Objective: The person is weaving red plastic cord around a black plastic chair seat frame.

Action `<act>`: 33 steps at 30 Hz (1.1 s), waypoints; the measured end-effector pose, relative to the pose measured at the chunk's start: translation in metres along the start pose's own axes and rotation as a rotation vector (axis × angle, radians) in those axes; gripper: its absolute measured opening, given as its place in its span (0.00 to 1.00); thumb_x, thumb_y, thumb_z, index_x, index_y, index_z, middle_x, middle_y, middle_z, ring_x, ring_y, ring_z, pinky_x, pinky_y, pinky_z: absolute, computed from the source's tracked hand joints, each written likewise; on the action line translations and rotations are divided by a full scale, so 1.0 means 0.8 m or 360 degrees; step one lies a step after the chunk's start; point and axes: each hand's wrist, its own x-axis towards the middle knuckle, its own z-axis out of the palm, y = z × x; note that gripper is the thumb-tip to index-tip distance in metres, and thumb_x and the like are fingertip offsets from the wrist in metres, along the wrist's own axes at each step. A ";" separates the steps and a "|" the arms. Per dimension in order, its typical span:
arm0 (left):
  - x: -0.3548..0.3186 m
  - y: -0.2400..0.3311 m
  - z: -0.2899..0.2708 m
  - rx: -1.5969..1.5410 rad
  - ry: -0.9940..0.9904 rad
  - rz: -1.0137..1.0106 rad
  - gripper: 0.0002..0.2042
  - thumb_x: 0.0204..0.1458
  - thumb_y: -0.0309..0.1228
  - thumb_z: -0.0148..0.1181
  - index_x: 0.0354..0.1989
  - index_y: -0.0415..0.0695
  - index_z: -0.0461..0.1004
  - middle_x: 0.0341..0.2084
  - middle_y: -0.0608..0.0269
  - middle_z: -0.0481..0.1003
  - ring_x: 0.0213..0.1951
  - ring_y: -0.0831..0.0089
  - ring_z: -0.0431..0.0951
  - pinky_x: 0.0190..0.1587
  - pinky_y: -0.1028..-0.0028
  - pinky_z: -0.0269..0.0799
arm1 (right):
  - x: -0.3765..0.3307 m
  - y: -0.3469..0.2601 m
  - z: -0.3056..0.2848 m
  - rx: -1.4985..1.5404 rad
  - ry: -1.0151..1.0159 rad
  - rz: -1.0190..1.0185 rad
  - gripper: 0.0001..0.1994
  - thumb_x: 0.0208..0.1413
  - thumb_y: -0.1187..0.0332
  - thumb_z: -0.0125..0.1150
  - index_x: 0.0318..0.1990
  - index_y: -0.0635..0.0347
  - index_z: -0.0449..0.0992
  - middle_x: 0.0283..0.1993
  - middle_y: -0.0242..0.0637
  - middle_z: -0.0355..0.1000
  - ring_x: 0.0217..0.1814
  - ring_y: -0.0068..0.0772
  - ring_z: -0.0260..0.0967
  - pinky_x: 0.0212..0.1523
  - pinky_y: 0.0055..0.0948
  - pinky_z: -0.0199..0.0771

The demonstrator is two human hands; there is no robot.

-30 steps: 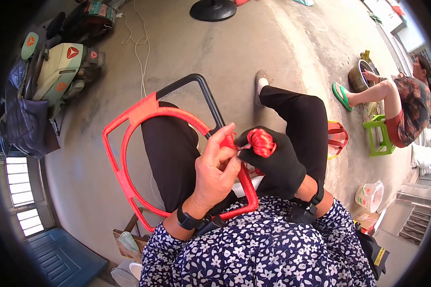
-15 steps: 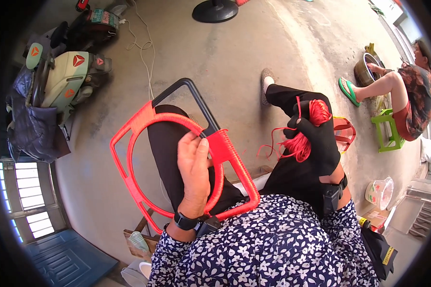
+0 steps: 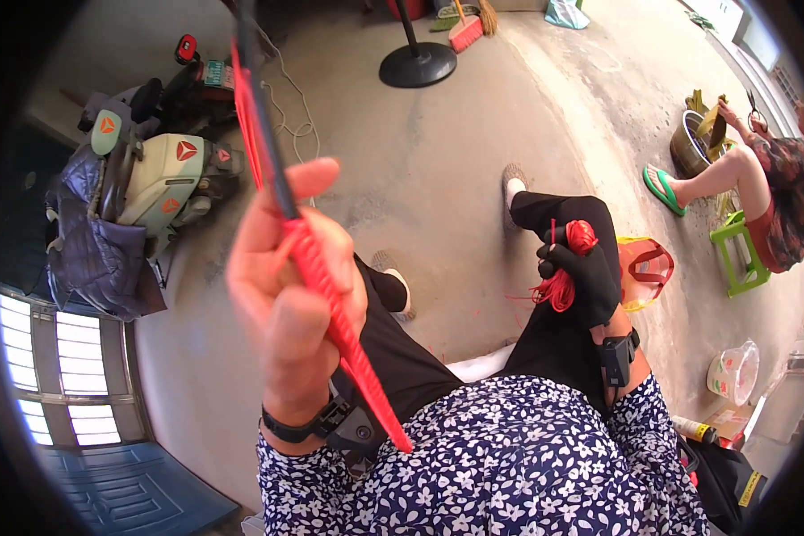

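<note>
My bare left hand (image 3: pixel 272 308) grips a frame wrapped in red cord (image 3: pixel 364 371), raised near the camera and turned edge-on. One finger sticks out beside its bare black upper part. The frame's ring and flat side are hidden at this angle. Over my right knee, my right hand (image 3: pixel 596 281) wears a black glove and is closed on a bundle of red cord (image 3: pixel 582 235). The cord bulges out above and below the fist, and loose ends trail to the left.
A light green scooter (image 3: pixel 156 170) stands at left. A round black stand base (image 3: pixel 417 65) is ahead, near a broom (image 3: pixel 465 34). At right a person (image 3: pixel 782 188) sits on a green stool (image 3: pixel 740 259) by a metal basin (image 3: pixel 690 147). A red-and-yellow bag (image 3: pixel 645 272) lies beside my right leg.
My left hand has lifted the frame toward the camera and turned it from face-on to edge-on. My right hand keeps the cord bundle at the knee. The seated person's hands have risen from the basin.
</note>
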 end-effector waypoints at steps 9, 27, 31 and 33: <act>-0.054 -0.008 -0.042 0.0206 0.0102 0.0101 0.42 0.54 0.50 0.58 0.64 0.27 0.50 0.49 0.46 0.71 0.44 0.61 0.77 0.49 0.62 0.73 | -0.020 -0.015 0.029 -0.0145 -0.0072 -0.0147 0.06 0.54 0.72 0.58 0.38 0.63 0.72 0.36 0.39 0.74 0.28 0.27 0.71 0.32 0.24 0.73; -0.139 -0.126 -0.139 -0.0379 0.0208 -0.0749 0.32 0.52 0.42 0.65 0.59 0.33 0.64 0.51 0.56 0.72 0.54 0.69 0.72 0.59 0.68 0.65 | 0.007 0.007 0.206 -0.1543 -0.1203 -0.1176 0.21 0.36 0.72 0.67 0.45 0.52 0.77 0.41 0.35 0.75 0.38 0.42 0.75 0.34 0.35 0.74; -0.137 -0.126 -0.141 -0.0657 0.0171 -0.0783 0.32 0.52 0.43 0.65 0.59 0.33 0.65 0.53 0.59 0.71 0.55 0.73 0.70 0.60 0.71 0.63 | 0.003 0.002 0.217 -0.1677 -0.1183 -0.1232 0.23 0.34 0.72 0.67 0.45 0.49 0.76 0.41 0.32 0.74 0.37 0.38 0.75 0.32 0.34 0.72; -0.134 -0.127 -0.140 -0.0679 0.0129 -0.0793 0.33 0.52 0.43 0.64 0.59 0.32 0.64 0.54 0.58 0.71 0.55 0.73 0.70 0.59 0.71 0.63 | 0.000 -0.006 0.222 -0.1788 -0.1195 -0.1232 0.23 0.34 0.71 0.67 0.45 0.49 0.76 0.40 0.32 0.74 0.37 0.37 0.75 0.32 0.33 0.71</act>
